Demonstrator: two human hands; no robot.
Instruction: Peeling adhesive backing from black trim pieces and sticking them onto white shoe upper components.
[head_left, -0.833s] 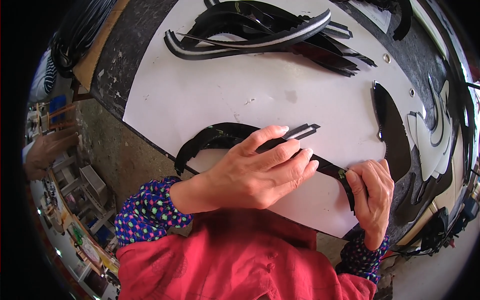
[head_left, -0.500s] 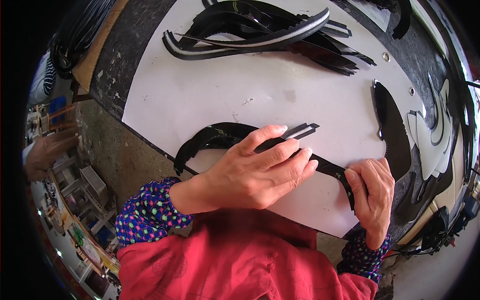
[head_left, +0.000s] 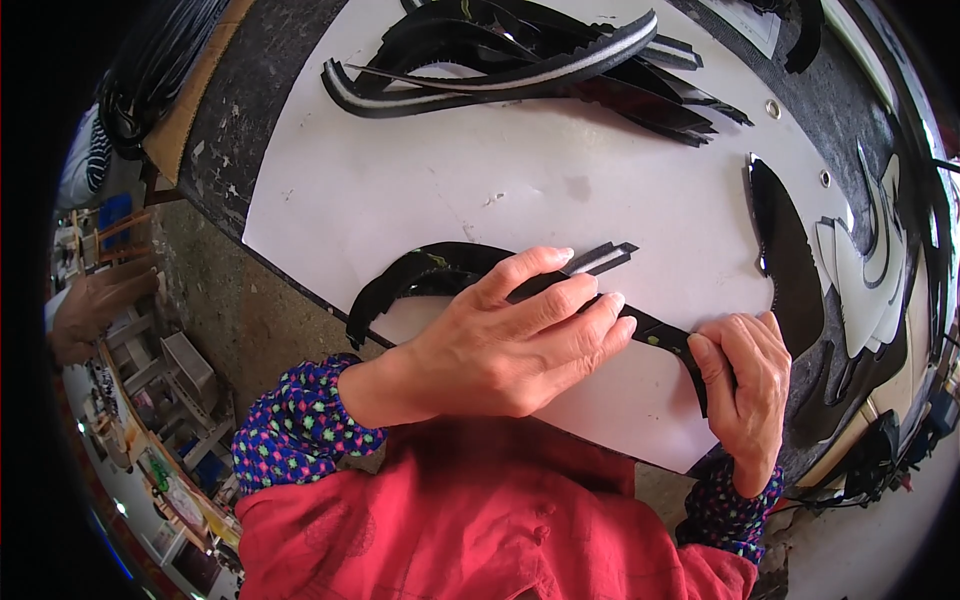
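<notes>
A long curved black piece (head_left: 440,262), which looks like shiny leather or plastic, lies along the near edge of a white board (head_left: 400,190). My left hand (head_left: 500,335) rests across its middle, fingers stretched out and slightly spread; its thumb is hidden. From under these fingers sticks out the end of a black strip with a light stripe (head_left: 605,258). At the right, my right hand (head_left: 745,375) is closed on the narrow end of the curved piece, thumb bent against the fingers.
A pile of black curved pieces (head_left: 500,50) with a striped strip on top lies at the far side. One broad black piece (head_left: 790,260) lies right of my hands. White curved cutouts (head_left: 865,280) lie on the dark table (head_left: 235,140) beyond the board's right edge.
</notes>
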